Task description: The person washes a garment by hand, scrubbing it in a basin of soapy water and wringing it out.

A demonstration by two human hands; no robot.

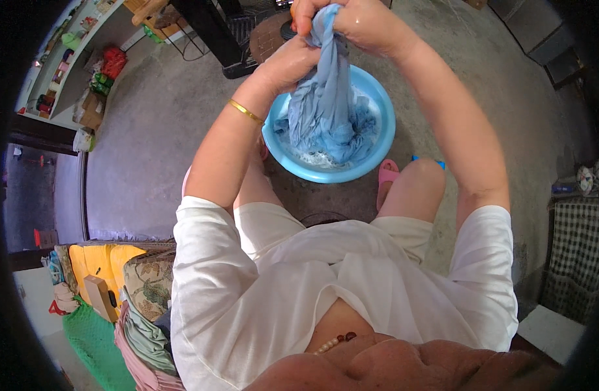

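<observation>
A wet light-blue cloth hangs in twisted folds from my two raised hands. Its lower part lies bunched in a round blue basin with sudsy water. My left hand is closed on the cloth from the left, just beyond the basin's far rim. Higher up, my right hand grips the bunched top of the same cloth, and its skin looks wet. Some fingers at the top are partly cut off by the frame edge. Whether the cloth is a garment, I cannot tell.
The basin stands on a grey concrete floor between my legs, near my pink slippers. A round brown stool or table is beyond it. Shelves stand at far left, a heap of cloths at lower left, a checked cloth at right.
</observation>
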